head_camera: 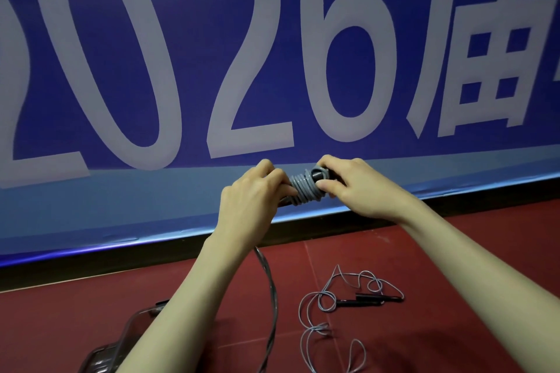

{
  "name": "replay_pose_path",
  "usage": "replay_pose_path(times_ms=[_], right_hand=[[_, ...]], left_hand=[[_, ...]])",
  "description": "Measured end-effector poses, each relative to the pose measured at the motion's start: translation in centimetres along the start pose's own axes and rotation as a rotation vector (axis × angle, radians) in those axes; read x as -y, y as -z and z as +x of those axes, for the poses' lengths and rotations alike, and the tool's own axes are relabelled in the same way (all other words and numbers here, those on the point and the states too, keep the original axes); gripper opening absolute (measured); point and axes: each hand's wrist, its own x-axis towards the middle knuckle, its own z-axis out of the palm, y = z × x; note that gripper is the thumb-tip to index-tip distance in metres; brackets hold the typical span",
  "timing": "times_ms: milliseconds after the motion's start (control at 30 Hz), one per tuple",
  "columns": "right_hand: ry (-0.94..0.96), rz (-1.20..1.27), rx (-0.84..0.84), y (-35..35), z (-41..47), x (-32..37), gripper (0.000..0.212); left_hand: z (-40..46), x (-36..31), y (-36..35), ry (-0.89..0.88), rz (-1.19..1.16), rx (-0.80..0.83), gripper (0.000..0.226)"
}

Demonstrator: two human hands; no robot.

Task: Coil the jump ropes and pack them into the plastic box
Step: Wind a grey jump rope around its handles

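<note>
I see the grey jump rope (304, 188) wound in tight turns around its black handles (321, 175), held up in front of the blue banner (333, 70), long axis running left to right. My left hand (254, 191) grips one end, my right hand (348, 183) pinches the other. A loose tail (269, 297) hangs down to the clear plastic box (133, 333). A second jump rope (342, 301) lies tangled on the red floor (424, 251).
</note>
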Motion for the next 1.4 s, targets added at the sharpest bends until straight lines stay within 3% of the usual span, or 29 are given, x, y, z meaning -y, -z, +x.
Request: replay_pose_path(times_ms=[167, 333, 500, 600, 767, 967, 1067, 1233, 1400], right_hand=[[0.023, -0.019, 0.08, 1.2, -0.3, -0.1, 0.01], [0.035, 0.078, 0.159, 1.8, -0.5, -0.4, 0.005], [0.051, 0.151, 0.182, 2.1, -0.5, -0.4, 0.006], [0.058, 0.176, 0.205, 2.0, -0.6, -0.3, 0.007], [0.071, 0.342, 0.244, 1.7, -0.6, 0.0, 0.01], [0.097, 0.539, 0.257, 1.8, -0.7, -0.1, 0.017], [0.079, 0.698, 0.24, 1.4, -0.6, -0.2, 0.017], [0.041, 0.869, 0.149, 0.6, -0.2, -0.7, 0.03], [-0.012, 1.07, 0.066, -0.2, 0.2, -0.6, 0.039]], left_hand=[[0.3, -0.7, 0.6, 0.186, -0.217, 0.102, 0.021], [0.7, 0.5, 0.7, 0.133, -0.468, 0.254, 0.017], [0.7, 0.9, 0.6, 0.09, -0.381, 0.247, 0.031], [0.4, 1.3, 0.7, 0.179, -0.548, 0.356, 0.017], [0.0, 2.1, 1.0, 0.322, -0.84, 0.496, 0.022], [-0.1, 1.3, 1.1, 0.442, -1.145, 0.516, 0.028], [0.0, 1.1, 0.7, 0.476, -1.193, 0.45, 0.032], [0.8, -1.4, 0.3, 0.79, -1.509, 0.255, 0.027], [1.4, -2.7, 0.2, 0.771, -1.491, 0.18, 0.033]])
